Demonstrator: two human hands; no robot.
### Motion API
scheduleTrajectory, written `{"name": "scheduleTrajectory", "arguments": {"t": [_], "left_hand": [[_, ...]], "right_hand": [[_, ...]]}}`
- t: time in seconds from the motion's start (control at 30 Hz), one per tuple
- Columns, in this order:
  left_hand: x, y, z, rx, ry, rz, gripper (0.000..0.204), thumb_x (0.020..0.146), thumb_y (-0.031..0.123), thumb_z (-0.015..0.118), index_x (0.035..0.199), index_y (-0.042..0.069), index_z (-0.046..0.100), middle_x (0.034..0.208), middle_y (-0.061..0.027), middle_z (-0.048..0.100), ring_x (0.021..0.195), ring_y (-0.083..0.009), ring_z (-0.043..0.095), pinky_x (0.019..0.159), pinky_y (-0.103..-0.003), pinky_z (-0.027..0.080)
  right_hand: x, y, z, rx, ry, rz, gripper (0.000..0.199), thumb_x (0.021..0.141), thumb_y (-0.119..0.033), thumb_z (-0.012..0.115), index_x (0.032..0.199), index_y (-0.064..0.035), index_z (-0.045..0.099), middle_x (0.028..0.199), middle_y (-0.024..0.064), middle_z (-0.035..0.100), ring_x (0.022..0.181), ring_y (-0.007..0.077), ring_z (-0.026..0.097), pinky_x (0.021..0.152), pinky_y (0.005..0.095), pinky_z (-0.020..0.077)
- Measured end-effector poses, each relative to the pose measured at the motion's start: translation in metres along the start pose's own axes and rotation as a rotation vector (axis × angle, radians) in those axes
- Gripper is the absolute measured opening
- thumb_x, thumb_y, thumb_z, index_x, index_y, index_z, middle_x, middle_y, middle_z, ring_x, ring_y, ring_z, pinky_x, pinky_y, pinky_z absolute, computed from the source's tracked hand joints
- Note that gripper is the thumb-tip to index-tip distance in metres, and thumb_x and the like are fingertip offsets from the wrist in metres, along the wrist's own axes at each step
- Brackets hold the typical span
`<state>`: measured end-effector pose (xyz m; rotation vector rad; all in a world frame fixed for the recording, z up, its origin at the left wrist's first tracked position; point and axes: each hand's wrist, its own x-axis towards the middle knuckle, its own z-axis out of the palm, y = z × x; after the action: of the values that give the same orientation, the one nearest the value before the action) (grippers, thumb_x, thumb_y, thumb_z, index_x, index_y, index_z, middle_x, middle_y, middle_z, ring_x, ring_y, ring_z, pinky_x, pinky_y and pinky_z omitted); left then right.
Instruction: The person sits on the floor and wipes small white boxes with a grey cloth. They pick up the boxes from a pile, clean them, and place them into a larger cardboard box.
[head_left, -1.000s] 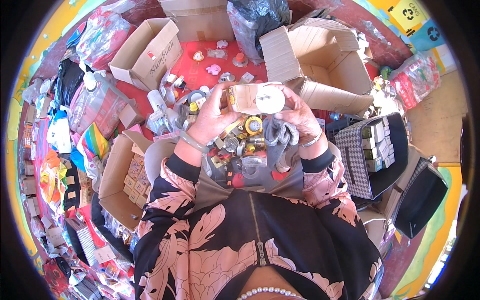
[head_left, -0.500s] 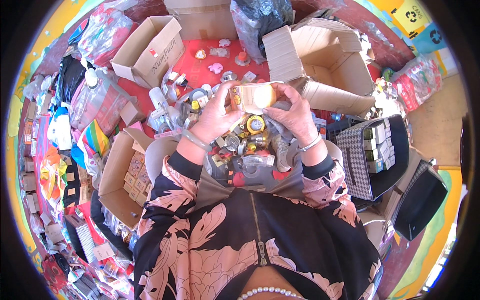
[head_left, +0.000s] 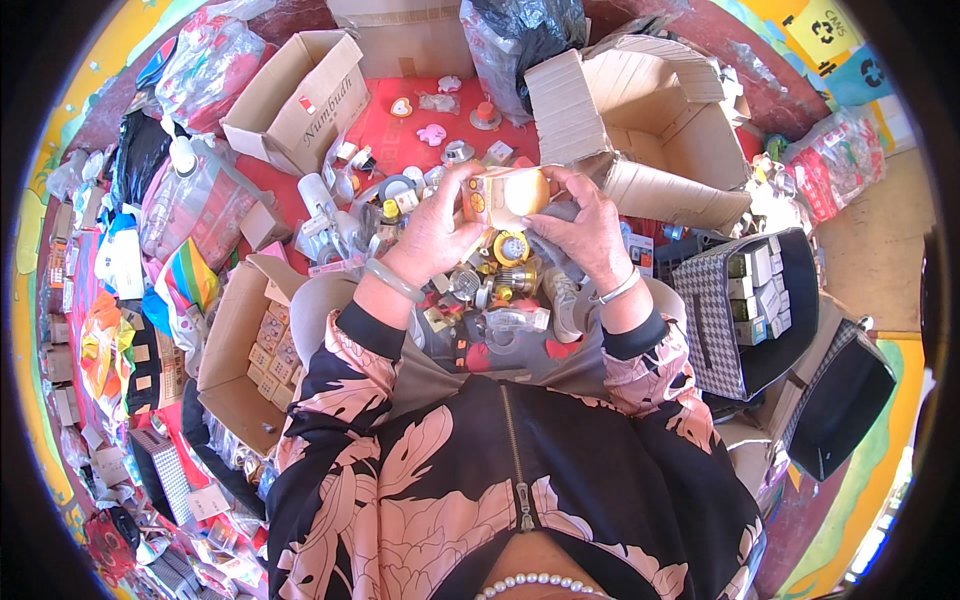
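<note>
A red cloth (head_left: 395,125) covers the floor, with an open cardboard box (head_left: 295,95) left of it, a bigger box (head_left: 640,130) right, and small trinkets (head_left: 450,150) between.

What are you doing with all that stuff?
A person in a flowered top holds a small cream-and-orange box up with both hands, the left hand and the right hand each gripping one end. Below it a heap of small jars and bottles lies in the lap. Open cardboard boxes stand around on the red cloth.
</note>
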<state>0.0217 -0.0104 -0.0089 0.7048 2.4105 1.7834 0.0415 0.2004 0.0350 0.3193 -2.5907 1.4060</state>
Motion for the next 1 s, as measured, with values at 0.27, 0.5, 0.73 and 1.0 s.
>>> {"name": "scheduleTrajectory", "arguments": {"t": [0.27, 0.5, 0.73, 1.0], "left_hand": [[0.002, -0.007, 0.004, -0.147, 0.015, 0.005, 0.062, 0.072, -0.002, 0.064, 0.125, 0.010, 0.034, 0.110, -0.0161, 0.057, 0.105, -0.0302, 0.058, 0.088, -0.037, 0.046], [0.002, -0.010, 0.008, -0.105, -0.076, -0.019, 0.066, 0.071, -0.010, 0.061, 0.128, 0.007, 0.032, 0.113, -0.0112, 0.055, 0.109, -0.0197, 0.053, 0.093, -0.033, 0.042], [0.003, -0.010, 0.009, -0.244, -0.036, -0.016, 0.061, 0.074, -0.005, 0.064, 0.126, 0.008, 0.033, 0.115, -0.0140, 0.056, 0.109, -0.0239, 0.056, 0.091, -0.035, 0.045], [0.000, -0.007, 0.014, -0.186, -0.062, -0.004, 0.062, 0.074, -0.009, 0.058, 0.129, 0.005, 0.032, 0.113, -0.0125, 0.053, 0.106, -0.0200, 0.055, 0.091, -0.032, 0.044]], "right_hand": [[-0.003, 0.000, -0.003, -0.080, -0.115, 0.001, 0.055, 0.064, -0.020, 0.077, 0.112, -0.0058, 0.056, 0.099, 0.0135, 0.064, 0.092, 0.0279, 0.062, 0.080, 0.0338, 0.0487], [-0.003, -0.004, 0.002, -0.261, -0.086, -0.029, 0.044, 0.068, -0.024, 0.073, 0.107, -0.0084, 0.059, 0.099, 0.0137, 0.064, 0.088, 0.0299, 0.062, 0.072, 0.0369, 0.0505], [-0.005, -0.001, 0.005, -0.312, -0.046, -0.168, 0.033, 0.073, -0.024, 0.067, 0.104, -0.0133, 0.062, 0.090, 0.0110, 0.062, 0.078, 0.0300, 0.063, 0.066, 0.0380, 0.0506], [-0.002, -0.003, 0.002, -0.332, -0.122, -0.071, 0.026, 0.077, -0.026, 0.064, 0.099, -0.0120, 0.065, 0.082, 0.0122, 0.063, 0.073, 0.0325, 0.062, 0.063, 0.0374, 0.0499]]}}
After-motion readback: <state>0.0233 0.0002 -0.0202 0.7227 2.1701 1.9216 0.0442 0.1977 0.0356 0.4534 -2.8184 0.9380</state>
